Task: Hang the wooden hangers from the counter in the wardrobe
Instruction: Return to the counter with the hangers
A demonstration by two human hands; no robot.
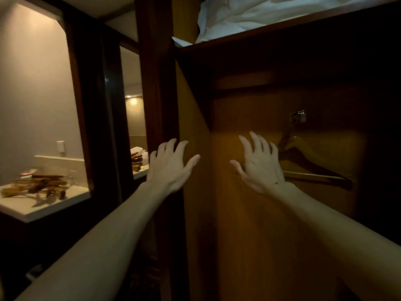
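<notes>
Several wooden hangers lie in a pile on the white counter at the left. One wooden hanger hangs inside the dark wardrobe, its hook up at a small metal fitting. My left hand is raised with fingers spread, in front of the wardrobe's left edge, holding nothing. My right hand is also spread and empty, just left of the hanging hanger and overlapping its left end.
A dark wooden post separates the counter alcove from the wardrobe. White bedding lies on the shelf above. A mirror reflects towels and hangers. A wall socket sits above the counter.
</notes>
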